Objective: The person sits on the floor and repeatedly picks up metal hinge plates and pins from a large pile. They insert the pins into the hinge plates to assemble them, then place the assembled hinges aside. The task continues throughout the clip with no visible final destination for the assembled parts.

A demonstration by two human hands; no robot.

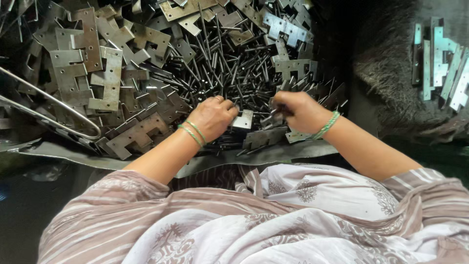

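Few finished: pale joined steel hinges [442, 63] stacked far right. Mound of loose dull-grey hinge leaves [97, 73] and thin dark pins [220, 63] left. Left hand [211, 117] pinching small bright leaf [243, 120]; right hand [299, 111] closed, apparently on a pin.

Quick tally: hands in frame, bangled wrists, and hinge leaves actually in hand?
Hands: 2, left hand and right hand
Wrists with green bangles: 2
Hinge leaf held at the left fingers: 1
Total: 5
Loose hinge plates and pins in the pile: too many to count.
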